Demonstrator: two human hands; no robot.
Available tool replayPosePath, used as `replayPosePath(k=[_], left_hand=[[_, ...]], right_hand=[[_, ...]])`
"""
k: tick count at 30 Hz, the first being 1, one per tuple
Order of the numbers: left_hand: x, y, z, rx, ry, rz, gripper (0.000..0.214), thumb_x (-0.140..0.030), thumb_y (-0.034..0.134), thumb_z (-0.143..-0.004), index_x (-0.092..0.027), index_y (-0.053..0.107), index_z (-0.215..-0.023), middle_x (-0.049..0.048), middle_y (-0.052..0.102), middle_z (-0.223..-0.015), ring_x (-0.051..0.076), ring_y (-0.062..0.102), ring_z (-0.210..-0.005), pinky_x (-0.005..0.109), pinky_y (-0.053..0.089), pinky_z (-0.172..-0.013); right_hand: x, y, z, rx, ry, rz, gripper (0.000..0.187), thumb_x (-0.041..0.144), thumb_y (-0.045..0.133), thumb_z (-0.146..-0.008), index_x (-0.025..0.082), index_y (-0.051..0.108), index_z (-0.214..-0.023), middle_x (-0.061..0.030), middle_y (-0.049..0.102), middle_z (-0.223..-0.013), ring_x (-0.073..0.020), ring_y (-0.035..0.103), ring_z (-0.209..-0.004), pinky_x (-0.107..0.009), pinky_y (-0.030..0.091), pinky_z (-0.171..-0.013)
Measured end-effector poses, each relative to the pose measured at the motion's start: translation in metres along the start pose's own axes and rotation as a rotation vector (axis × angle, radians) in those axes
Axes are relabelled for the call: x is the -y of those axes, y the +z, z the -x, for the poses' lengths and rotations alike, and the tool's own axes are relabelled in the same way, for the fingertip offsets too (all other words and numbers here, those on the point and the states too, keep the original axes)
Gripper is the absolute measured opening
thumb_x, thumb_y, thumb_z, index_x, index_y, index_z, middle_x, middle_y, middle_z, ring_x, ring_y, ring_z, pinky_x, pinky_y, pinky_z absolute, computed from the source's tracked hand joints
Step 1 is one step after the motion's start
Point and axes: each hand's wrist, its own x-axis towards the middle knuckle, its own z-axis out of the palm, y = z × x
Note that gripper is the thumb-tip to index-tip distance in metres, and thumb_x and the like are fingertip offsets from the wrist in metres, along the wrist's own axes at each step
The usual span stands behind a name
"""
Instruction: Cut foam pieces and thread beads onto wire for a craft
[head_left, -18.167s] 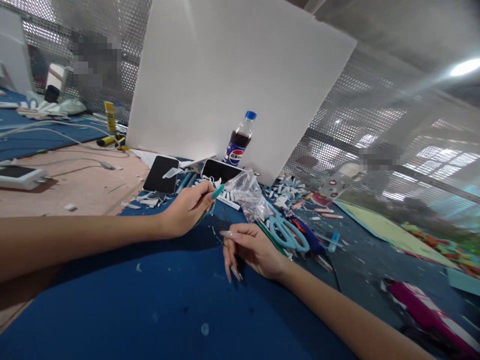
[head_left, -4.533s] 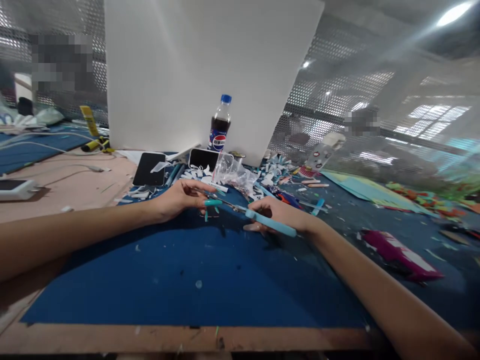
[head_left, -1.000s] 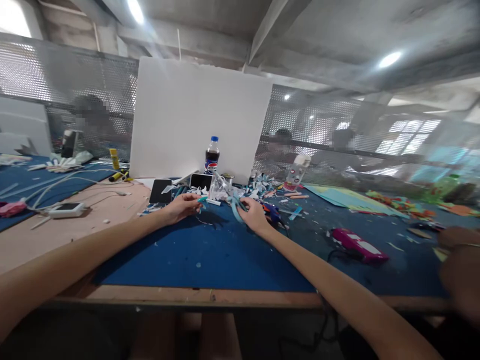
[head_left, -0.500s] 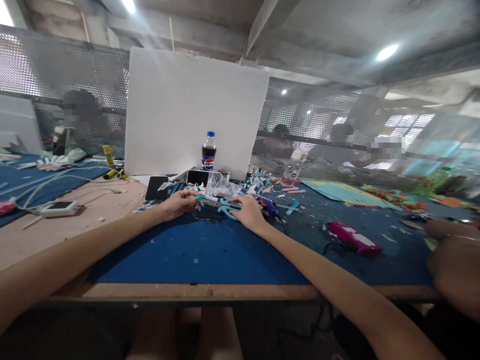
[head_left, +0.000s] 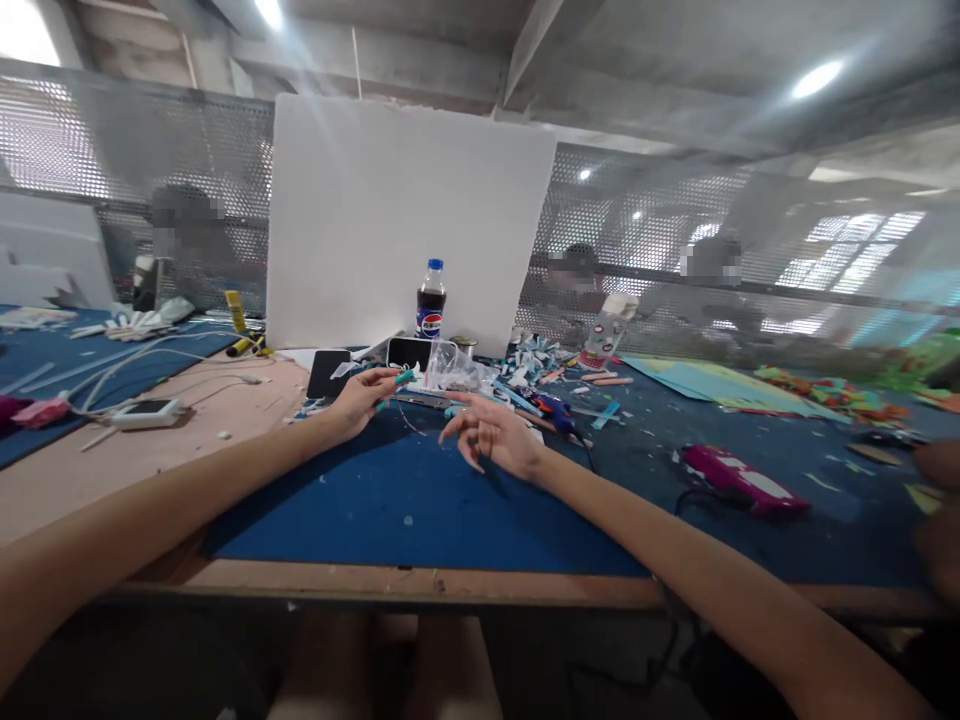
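Note:
My left hand (head_left: 361, 397) rests on the blue mat (head_left: 390, 500) and pinches a small teal piece (head_left: 403, 378) between its fingertips. My right hand (head_left: 491, 438) hovers just over the mat with fingers spread and nothing in them. Light-blue scissors (head_left: 457, 408) lie on the mat just behind the right hand. A crumpled clear plastic bag (head_left: 452, 368) sits beyond both hands, next to two black phones (head_left: 330, 373).
A cola bottle (head_left: 430, 300) stands before a white board (head_left: 409, 220). Paper scraps and a blue glue gun (head_left: 559, 408) clutter the middle right. A magenta tool (head_left: 739, 480) lies at right. Another person's hand (head_left: 937, 500) shows at the right edge. Cables and a charger (head_left: 146, 410) lie left.
My right hand has let go of the scissors, lifted off them and opened its fingers. The left hand keeps the teal piece. The view has shifted slightly.

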Motion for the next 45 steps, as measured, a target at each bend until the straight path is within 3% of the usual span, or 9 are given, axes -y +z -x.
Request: replayPosePath(k=[4, 8, 12, 15, 21, 24, 34, 40, 45], left_hand=[[0.001, 0.006, 0.008, 0.055, -0.016, 0.022, 0.026, -0.019, 0.083, -0.051, -0.017, 0.068, -0.072, -0.0038, 0.067, -0.060, 0.005, 0.059, -0.052, 0.013, 0.042, -0.048], [0.004, 0.016, 0.022, 0.175, -0.077, 0.042, 0.031, -0.020, 0.085, -0.047, -0.016, 0.067, -0.072, -0.0020, 0.069, -0.062, 0.010, 0.065, -0.061, 0.016, 0.049, -0.056], [0.004, 0.021, 0.031, 0.295, -0.140, 0.027, 0.031, -0.019, 0.086, -0.045, -0.013, 0.066, -0.067, -0.0002, 0.068, -0.059, 0.011, 0.064, -0.057, 0.018, 0.050, -0.056], [0.004, 0.021, 0.032, 0.345, -0.171, -0.004, 0.029, -0.016, 0.085, -0.045, -0.012, 0.067, -0.067, 0.0016, 0.070, -0.062, 0.012, 0.065, -0.059, 0.019, 0.050, -0.057], [0.005, 0.020, 0.028, 0.378, -0.190, -0.043, 0.027, -0.009, 0.082, -0.049, -0.013, 0.069, -0.072, 0.0004, 0.070, -0.065, 0.008, 0.064, -0.058, 0.016, 0.049, -0.057], [0.005, 0.021, 0.028, 0.388, -0.205, -0.051, 0.028, -0.010, 0.082, -0.050, -0.012, 0.069, -0.074, 0.0010, 0.070, -0.065, 0.008, 0.064, -0.058, 0.016, 0.049, -0.058], [0.002, 0.023, 0.028, 0.398, -0.206, -0.148, 0.020, -0.010, 0.076, -0.059, -0.012, 0.067, -0.077, 0.0021, 0.069, -0.072, 0.009, 0.064, -0.067, 0.019, 0.050, -0.067], [0.003, 0.026, 0.030, 0.307, -0.095, -0.304, 0.031, -0.023, 0.077, -0.058, -0.012, 0.065, -0.084, 0.0084, 0.069, -0.079, 0.018, 0.066, -0.073, 0.030, 0.052, -0.068], [0.002, 0.006, 0.010, -0.073, 0.268, -0.499, 0.026, -0.039, 0.052, -0.080, -0.015, 0.056, -0.091, 0.0053, 0.062, -0.085, 0.014, 0.061, -0.071, 0.027, 0.049, -0.061]], right_hand=[[0.007, 0.003, 0.001, 0.276, 0.272, -0.574, 0.052, 0.047, 0.022, -0.088, 0.020, 0.029, -0.133, -0.0161, 0.059, -0.117, -0.0172, 0.062, -0.064, -0.032, 0.050, -0.056], [0.008, -0.001, 0.000, 0.334, 0.325, -0.686, 0.056, 0.055, 0.019, -0.088, 0.026, 0.028, -0.135, -0.0132, 0.051, -0.128, -0.0190, 0.065, -0.073, -0.035, 0.052, -0.063], [0.004, 0.000, 0.000, 0.337, 0.286, -0.670, 0.053, 0.055, 0.021, -0.088, 0.028, 0.039, -0.130, -0.0093, 0.039, -0.138, -0.0201, 0.065, -0.079, -0.036, 0.053, -0.063], [0.002, 0.003, 0.001, 0.228, 0.212, -0.589, 0.046, 0.046, 0.029, -0.089, 0.026, 0.045, -0.127, -0.0081, 0.035, -0.141, -0.0198, 0.064, -0.083, -0.037, 0.054, -0.067], [0.003, 0.006, 0.003, 0.091, 0.027, -0.286, 0.051, 0.035, 0.049, -0.083, 0.030, 0.039, -0.133, -0.0083, 0.045, -0.134, -0.0169, 0.065, -0.081, -0.031, 0.055, -0.066], [0.004, 0.008, 0.005, 0.065, -0.043, -0.198, 0.051, 0.032, 0.051, -0.083, 0.033, 0.038, -0.133, -0.0062, 0.035, -0.140, -0.0148, 0.064, -0.083, -0.030, 0.055, -0.067], [0.010, 0.009, 0.006, 0.023, -0.050, -0.128, 0.047, 0.033, 0.052, -0.082, 0.032, 0.043, -0.128, -0.0069, 0.032, -0.140, -0.0134, 0.065, -0.078, -0.029, 0.054, -0.065], [0.008, 0.007, 0.005, -0.040, -0.036, -0.211, 0.047, 0.034, 0.055, -0.079, 0.032, 0.047, -0.126, -0.0051, 0.034, -0.140, -0.0144, 0.064, -0.078, -0.030, 0.055, -0.061], [0.003, 0.002, -0.002, -0.298, 0.003, -0.408, 0.029, 0.031, 0.063, -0.070, 0.021, 0.066, -0.098, -0.0070, 0.059, -0.115, -0.0140, 0.060, -0.075, -0.026, 0.050, -0.060]])
